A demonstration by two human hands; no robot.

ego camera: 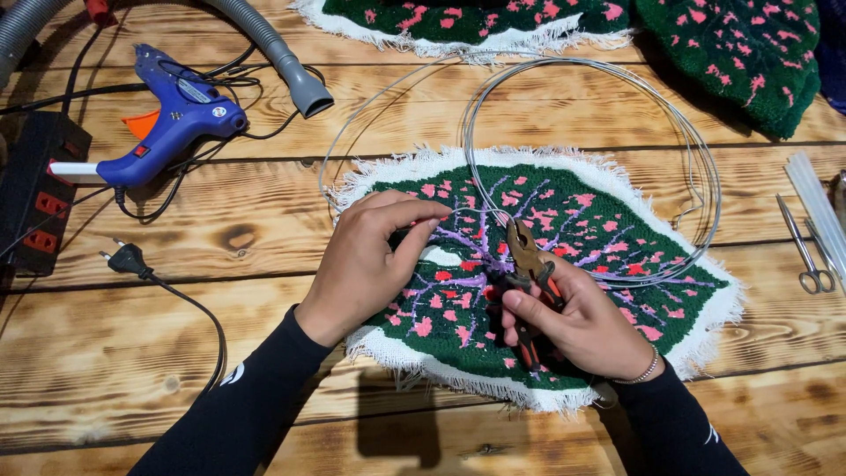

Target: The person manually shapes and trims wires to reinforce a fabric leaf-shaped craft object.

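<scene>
Leaf-shaped rug [617,220] lies mid-bench [176,353], both hands on it: left hand [366,264] left of the pliers [527,282], which sit in the right hand [582,322]. Wire coil [696,150] overlaps the rug's far side. Glue gun [172,119] far left; scissors [806,251] far right.

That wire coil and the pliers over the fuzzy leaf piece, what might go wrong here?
The wire coil looks springy; once the pliers in the right hand cut, a loose end might whip toward the left hand pinching it. The plier tips sit close over the tufted leaf, so they might snag its yarn. The scissors lie near the table's edge.
</scene>
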